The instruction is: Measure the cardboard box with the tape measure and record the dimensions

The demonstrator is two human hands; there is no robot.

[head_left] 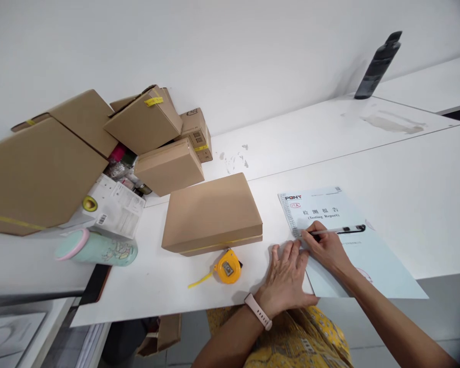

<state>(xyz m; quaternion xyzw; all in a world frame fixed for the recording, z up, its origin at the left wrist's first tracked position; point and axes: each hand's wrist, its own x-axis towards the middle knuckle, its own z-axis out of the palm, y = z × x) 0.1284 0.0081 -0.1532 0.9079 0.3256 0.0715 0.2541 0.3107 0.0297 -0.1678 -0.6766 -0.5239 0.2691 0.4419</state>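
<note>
Closest to the camera, the left hand [287, 278] lies palm down with its fingers spread. It's on the tabletop [425, 204] right at the left margin of the report sheet [383, 266], and the fingertips just reach the paper. My guess is it's there to pin the sheet so it doesn't skate around. There's a pale wrist strap [258, 311] on that arm.

Touching it on the right, the right hand [325, 248] is closed around a pen [341, 230] in a normal writing pinch. The tip is down near the sheet's upper left, just under the printed heading, and the barrel points off to the right. The sheet sits at an angle with its near corner hanging past the front edge of the tabletop, so only the hands are keeping that end steady.

Just left of the hands is a yellow tape measure [227, 267] with a bit of tape pulled out. Behind it lies a flat box [210, 212], near the sheet but not touching it.

Further left, a mint tumbler [95, 249] lies on its side against a white carton [113, 207], and behind those a stack of boxes [145, 120] leans every which way. That side is crowded.

The right side is wide open, all bare white surface. Way at the back by the wall a dark handheld thing [378, 65] stands up. I can't tell what it is.
</note>
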